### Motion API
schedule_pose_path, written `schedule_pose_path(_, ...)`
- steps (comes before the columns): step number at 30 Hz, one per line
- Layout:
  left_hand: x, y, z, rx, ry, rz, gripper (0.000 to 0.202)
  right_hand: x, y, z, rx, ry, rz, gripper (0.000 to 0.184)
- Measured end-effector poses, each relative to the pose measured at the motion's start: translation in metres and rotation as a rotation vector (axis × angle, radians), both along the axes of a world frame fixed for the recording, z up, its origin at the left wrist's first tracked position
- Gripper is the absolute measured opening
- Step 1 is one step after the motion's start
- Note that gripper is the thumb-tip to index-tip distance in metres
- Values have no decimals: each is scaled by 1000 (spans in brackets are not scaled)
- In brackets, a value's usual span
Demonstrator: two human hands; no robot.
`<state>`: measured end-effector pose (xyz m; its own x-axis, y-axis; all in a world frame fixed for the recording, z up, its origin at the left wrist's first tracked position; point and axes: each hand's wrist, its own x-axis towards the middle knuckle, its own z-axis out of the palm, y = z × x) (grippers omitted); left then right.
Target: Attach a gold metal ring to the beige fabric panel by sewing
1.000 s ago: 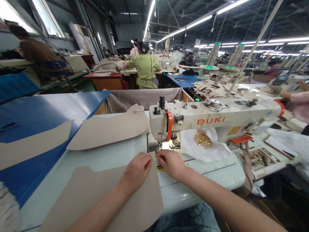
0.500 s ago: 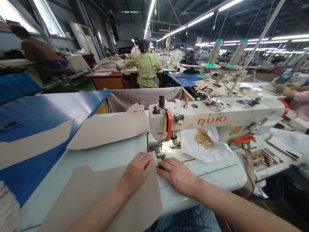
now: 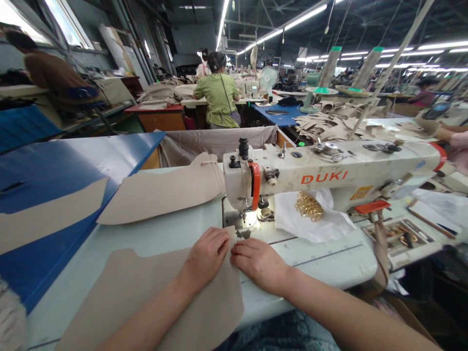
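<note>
A large beige panel [image 3: 153,292], smooth like leather or coated fabric, lies flat at the front of the sewing machine bed. My left hand [image 3: 208,256] rests on its upper right corner, the fingers curled and closed over the edge. Against that same edge is my right hand [image 3: 258,263], its fingertips pressed together; whatever they pinch is hidden. Just beyond both hands is the lit needle area [image 3: 249,219] of the white sewing machine [image 3: 329,170]. A narrow tab of the panel points toward it.
Stacked beige pieces [image 3: 164,192] lie left of the machine head. A blue table [image 3: 73,156] holds another beige strip [image 3: 54,214]. Gold-coloured metal fittings [image 3: 309,205] sit on white plastic under the machine arm. A parts tray [image 3: 402,239] is at right. A co-worker [image 3: 219,97] sits ahead.
My right hand has shifted slightly left, its fingertips now against the panel's edge. A small dark thing seen at those fingertips before is now out of sight. My left hand stays in place.
</note>
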<state>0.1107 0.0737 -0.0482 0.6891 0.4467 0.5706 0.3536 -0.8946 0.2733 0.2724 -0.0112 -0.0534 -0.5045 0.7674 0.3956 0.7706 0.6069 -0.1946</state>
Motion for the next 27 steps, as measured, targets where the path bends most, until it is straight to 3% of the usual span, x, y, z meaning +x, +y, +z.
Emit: schedule_pose_path(27, 3, 0, -1, 21, -16, -25, 20, 0, -3, 1, 23, 51, -23, 16)
